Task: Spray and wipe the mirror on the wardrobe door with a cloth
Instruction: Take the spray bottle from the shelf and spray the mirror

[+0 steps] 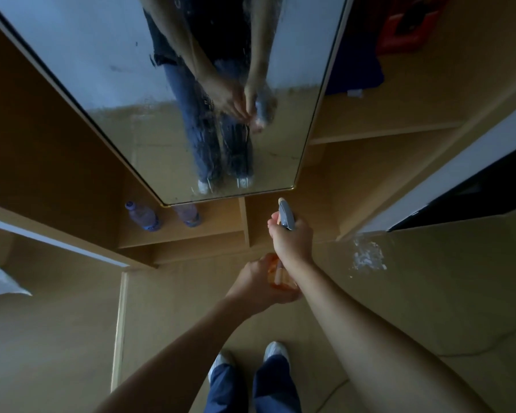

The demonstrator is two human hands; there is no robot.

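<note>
The mirror (191,70) filled the upper centre of the frame, set in the wardrobe door (27,144), and its lower half was already streaked and beaded with spray, most thickly over the reflected legs. Judging by that wet film, the spraying stage looked well under way, while the wiping had not begun: the streaks ran unbroken and no cleared patch showed.

Just below the mirror's bottom edge, right of centre, the right hand (292,236) was wrapped round the grey trigger head of the spray bottle (282,272), fingers curled over the trigger, nozzle aimed up at the glass. Beneath it the left hand (256,281) cupped the orange body of the bottle, fingers curled round it from the left.

No cloth could be found anywhere in view; a white crumpled shape at the left edge might have been fabric, but it was cut off and too unclear to name. The top of the mirror ran out of the frame, so how much of it had been sprayed could not be judged. The bottle's body was mostly hidden behind the two hands. Two purple bottles (143,217) stood on a low shelf at the mirror's lower-left corner, the second half covered by the door.
</note>
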